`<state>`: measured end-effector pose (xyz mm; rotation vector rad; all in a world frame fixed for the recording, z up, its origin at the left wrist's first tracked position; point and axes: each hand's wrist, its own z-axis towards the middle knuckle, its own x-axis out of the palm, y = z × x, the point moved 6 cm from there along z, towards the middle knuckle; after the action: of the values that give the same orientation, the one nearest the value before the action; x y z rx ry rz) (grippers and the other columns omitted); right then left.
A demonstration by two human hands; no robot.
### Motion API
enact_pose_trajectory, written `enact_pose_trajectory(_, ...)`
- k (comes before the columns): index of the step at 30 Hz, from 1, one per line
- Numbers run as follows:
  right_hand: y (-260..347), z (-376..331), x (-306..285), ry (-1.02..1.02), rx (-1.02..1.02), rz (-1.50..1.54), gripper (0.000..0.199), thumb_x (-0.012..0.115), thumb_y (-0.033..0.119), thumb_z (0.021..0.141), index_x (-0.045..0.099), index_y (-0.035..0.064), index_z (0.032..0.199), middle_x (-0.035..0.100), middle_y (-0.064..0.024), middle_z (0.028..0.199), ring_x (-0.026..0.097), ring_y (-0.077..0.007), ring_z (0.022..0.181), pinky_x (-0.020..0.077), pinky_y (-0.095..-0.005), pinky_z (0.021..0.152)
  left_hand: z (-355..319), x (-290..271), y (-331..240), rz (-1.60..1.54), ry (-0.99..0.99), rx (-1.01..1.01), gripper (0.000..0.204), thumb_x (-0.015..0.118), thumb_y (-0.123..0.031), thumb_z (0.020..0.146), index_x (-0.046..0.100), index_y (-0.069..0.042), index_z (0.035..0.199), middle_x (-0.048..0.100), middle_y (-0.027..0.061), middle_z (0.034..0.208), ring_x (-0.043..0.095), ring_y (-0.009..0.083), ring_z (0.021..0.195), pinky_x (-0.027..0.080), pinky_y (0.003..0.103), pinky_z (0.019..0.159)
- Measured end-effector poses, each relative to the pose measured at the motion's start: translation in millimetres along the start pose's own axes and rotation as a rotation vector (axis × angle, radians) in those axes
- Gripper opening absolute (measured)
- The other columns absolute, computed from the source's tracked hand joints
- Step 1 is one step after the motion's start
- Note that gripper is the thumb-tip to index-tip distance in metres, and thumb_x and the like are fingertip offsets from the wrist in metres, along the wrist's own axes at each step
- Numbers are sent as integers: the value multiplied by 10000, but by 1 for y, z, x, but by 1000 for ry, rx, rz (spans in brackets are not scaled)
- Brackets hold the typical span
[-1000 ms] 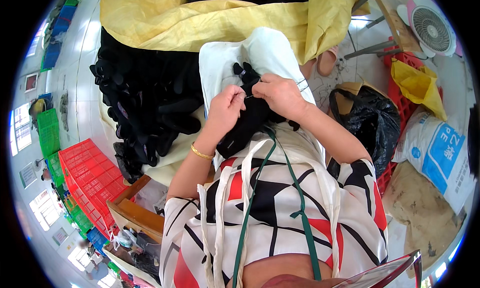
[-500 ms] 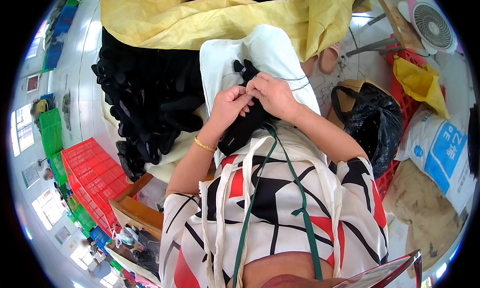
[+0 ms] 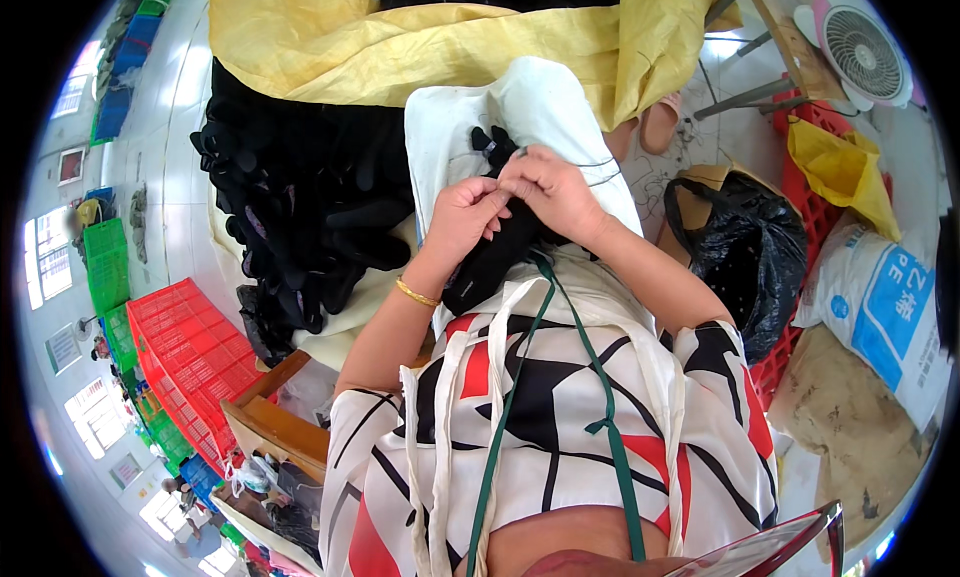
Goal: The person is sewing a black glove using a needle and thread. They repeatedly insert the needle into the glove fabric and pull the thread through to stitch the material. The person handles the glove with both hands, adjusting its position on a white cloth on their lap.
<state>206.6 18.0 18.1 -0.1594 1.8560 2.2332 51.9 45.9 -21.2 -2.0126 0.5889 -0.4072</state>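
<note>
A yellow sheet (image 3: 420, 47) spreads across the top of the view, beyond the white cloth (image 3: 530, 117) that covers the person's lap; a big pile of black gloves (image 3: 300, 207) lies just left of that white cloth, partly under the yellow sheet's lower edge; a red crate (image 3: 185, 362) sits left of and nearer than the cloth, below the pile; a black plastic bag (image 3: 745, 252) stands to the right of the cloth, and a white and blue sack (image 3: 885, 312) lies further right still; a small fan (image 3: 860, 47) stands well beyond the cloth at the upper right; a black glove (image 3: 495, 257) rests on the white cloth, its fingers pointing away from the person; the left hand (image 3: 460, 217) is closed in a narrow pinch on the glove's near left side, a gold bracelet (image 3: 415, 294) on its wrist; the right hand (image 3: 555, 187) touches the left, fingers curled tight and pinching the glove's fabric near its finger end.
</note>
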Motion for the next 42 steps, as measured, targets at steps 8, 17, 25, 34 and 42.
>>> enact_pose_trajectory(8, -2, 6, -166, -277, 338, 987, 156, 465, 127, 1031, 546, 57, 918, 582, -18, 727, 546, -112, 588, 466, -243, 535, 0, -13, -13, 262, -63, 119, 138, 694, -139, 914, 708, -6, 948, 627, -38, 730, 506, 28, 608, 417, 197, 552)
enact_pose_trajectory(17, -10, -100, -513, -1254, -147, 612, 179, 539, 26, 952, 525, -56, 1111, 490, -63, 745, 515, -191, 668, 503, -553, 987, 5, -12, -17, 420, -44, 270, 115, 672, -113, 918, 682, 2, 915, 630, -24, 735, 530, 39, 646, 435, 212, 598)
enact_pose_trajectory(25, -60, -128, -508, -1172, -20, 123, 119, 523, 55, 971, 550, 20, 861, 518, -69, 744, 528, -190, 690, 514, -580, 936, -10, 3, -50, 898, -185, 632, 124, 686, -220, 866, 698, -98, 880, 690, 100, 836, 657, 329, 747, 522, 398, 658)
enact_pose_trajectory(34, -23, -110, -461, -1383, 4, 278, 121, 597, 104, 961, 560, -2, 916, 500, -32, 715, 488, -118, 575, 600, -425, 811, 18, -18, -7, 306, -135, 51, 149, 707, -169, 894, 729, -21, 901, 648, 6, 678, 527, 52, 546, 401, 211, 505)
enact_pose_trajectory(42, -35, -145, -476, -1431, -16, 137, 142, 596, 151, 965, 592, 17, 917, 518, -4, 680, 507, -103, 583, 531, -289, 608, 3, 2, -32, 661, -111, 565, 131, 686, -155, 893, 680, -25, 891, 661, 35, 727, 606, 145, 625, 461, 290, 556)
